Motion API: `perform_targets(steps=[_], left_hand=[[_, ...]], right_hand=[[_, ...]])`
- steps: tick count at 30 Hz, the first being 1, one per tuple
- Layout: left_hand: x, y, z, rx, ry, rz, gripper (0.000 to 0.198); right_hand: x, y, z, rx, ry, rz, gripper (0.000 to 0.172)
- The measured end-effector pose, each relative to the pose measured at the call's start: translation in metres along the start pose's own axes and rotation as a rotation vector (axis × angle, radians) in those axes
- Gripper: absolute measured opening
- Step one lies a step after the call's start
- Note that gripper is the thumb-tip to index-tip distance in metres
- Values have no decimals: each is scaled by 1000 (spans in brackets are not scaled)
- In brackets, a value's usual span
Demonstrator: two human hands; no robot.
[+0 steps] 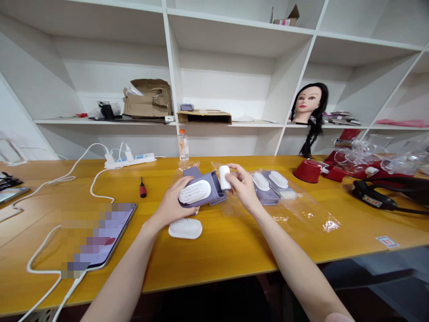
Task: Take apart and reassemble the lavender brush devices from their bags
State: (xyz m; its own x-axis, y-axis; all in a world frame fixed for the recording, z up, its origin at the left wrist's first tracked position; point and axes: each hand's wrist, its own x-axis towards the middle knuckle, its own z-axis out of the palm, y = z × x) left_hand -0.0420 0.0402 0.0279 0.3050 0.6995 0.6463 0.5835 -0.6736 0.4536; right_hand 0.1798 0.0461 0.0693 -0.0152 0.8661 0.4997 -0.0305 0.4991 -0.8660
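My left hand [174, 201] is wrapped round a purple device [214, 190] with a white bristled oval pad [195, 192] on its upper face. Between the thumb and fingers of my right hand [240, 182] is a small white cylinder [224, 177], held upright beside the device's dark open end. A loose white bristled pad [185, 228] lies on the table just below my left hand. To the right of my right hand, more purple pieces [267, 197] with white oval pads [278, 180] rest on clear plastic bags.
A red-and-black screwdriver [143, 188], a tablet [112, 237] with cables and a power strip [130, 161] are on the left. A bottle [183, 145] stands at the back. Red parts [306, 171] and a black device [373, 195] lie right. Shelves hold boxes and a mannequin head [306, 103].
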Motion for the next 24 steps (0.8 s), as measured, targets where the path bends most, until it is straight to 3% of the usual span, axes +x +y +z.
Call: perform_targets(steps=[5,11,18,24], left_hand=[[0,-1,-1,-8,30,-20,74],[1,-2,-3,-18,43,-9,74],[-1,-1,0,-9,-4,-3,75],[-2,-3,0,-15,-7,-10,76]], right_hand=[[-2,-5,-1,-113,79,-38,24],[-2,-2,0,-184,-6,-36,27],[-4,6,4,-201,-6,-64,28],[-8,7,7,-235,-71,-166,28]])
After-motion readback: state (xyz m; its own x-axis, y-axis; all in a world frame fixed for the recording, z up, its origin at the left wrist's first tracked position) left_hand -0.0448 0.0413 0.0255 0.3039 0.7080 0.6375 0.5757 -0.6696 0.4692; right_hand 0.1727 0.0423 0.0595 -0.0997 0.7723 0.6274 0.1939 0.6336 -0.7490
